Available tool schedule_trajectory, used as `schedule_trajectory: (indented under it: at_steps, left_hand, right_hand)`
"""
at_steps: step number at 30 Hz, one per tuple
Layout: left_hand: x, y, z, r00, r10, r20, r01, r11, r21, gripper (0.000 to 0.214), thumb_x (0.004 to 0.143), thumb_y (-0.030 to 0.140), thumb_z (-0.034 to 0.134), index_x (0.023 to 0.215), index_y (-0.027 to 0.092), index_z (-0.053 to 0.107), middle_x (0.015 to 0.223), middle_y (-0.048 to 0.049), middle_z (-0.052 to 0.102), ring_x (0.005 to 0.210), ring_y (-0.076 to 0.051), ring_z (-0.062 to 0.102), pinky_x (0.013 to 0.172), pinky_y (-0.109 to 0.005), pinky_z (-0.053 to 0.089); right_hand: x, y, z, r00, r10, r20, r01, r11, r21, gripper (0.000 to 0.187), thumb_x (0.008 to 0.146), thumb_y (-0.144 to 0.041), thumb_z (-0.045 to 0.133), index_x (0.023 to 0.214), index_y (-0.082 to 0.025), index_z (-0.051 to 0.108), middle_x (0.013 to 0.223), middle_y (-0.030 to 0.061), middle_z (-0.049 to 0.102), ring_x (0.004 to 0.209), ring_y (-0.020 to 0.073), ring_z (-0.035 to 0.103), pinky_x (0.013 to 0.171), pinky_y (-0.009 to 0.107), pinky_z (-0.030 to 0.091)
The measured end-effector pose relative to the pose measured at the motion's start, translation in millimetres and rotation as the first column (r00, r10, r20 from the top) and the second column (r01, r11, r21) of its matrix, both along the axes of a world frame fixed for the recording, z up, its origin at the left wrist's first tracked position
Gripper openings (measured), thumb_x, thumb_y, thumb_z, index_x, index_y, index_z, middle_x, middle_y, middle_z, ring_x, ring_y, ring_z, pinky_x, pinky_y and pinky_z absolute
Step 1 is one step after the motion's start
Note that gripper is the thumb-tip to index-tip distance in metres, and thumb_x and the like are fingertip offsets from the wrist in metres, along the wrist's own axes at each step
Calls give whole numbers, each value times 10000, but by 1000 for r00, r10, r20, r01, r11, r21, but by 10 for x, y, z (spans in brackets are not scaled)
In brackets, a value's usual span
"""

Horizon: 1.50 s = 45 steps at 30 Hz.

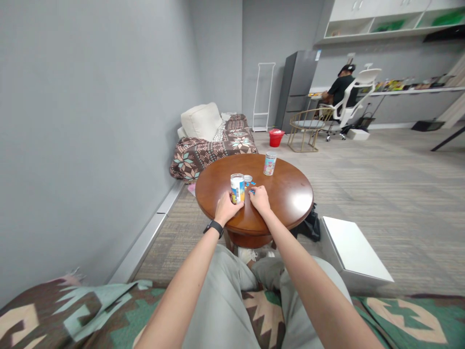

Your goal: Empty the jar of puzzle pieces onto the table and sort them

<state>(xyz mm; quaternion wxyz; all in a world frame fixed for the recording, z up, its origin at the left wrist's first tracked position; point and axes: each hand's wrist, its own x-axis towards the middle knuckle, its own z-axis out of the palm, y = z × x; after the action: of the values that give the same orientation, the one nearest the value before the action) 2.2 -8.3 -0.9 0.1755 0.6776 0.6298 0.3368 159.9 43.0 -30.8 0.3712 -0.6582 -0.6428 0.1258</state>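
One round brown table (pixel 286 208) with a shiny top stood before the person's knees. The left hand (pixel 227 208) had its fingers curved around the lower part of an open jar, grasping it. The right hand (pixel 260 198) was just beside, with bent fingers on the tabletop. This open jar (pixel 238 188) stood upright near the middle of the table, its rim clear, its label white, blue and yellow with a barcode. Farther back stood a pink and light-blue capped jar (pixel 269 164). Behind the open one lay a round silvery lid (pixel 247 178). Smallest were some blue pieces (pixel 253 183); whether the right fingers pinched one, I could not tell.
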Motion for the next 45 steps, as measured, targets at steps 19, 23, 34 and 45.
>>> schedule_trajectory:
  at_steps: [19,23,34,45]
  left_hand:
    - [-14,38,-55,1000,-9,15,9,1000,9,427,709,452,723,1013,209,547,982,-61,675,878,-208,649,732,-282,452]
    - [-5,0,0,1000,-7,17,7,1000,1,398,709,416,727,997,210,546,966,-58,679,885,-217,647,742,-290,458]
    - [-1,15,-5,1000,-5,-8,5,1000,3,414,713,439,726,1008,209,546,979,-59,674,903,-219,649,761,-296,465]
    - [8,19,-15,1000,5,-4,-5,1000,-10,430,712,424,734,1029,203,547,1030,-67,673,937,-216,645,787,-291,460]
  right_hand:
    - [47,30,-61,997,-61,-48,66,992,107,78,789,-204,590,862,-176,588,860,54,606,826,198,549,817,314,444]
    - [42,13,-51,995,-64,-71,70,994,83,94,797,-196,583,876,-171,627,910,74,607,864,201,557,853,323,447]
    - [42,-50,-48,986,-159,39,155,984,90,175,842,-298,595,880,-139,657,1015,142,573,951,253,537,870,369,421]
    - [55,-51,31,989,-120,89,120,993,14,198,869,-282,602,1028,-167,628,1010,111,633,962,237,574,836,337,400]
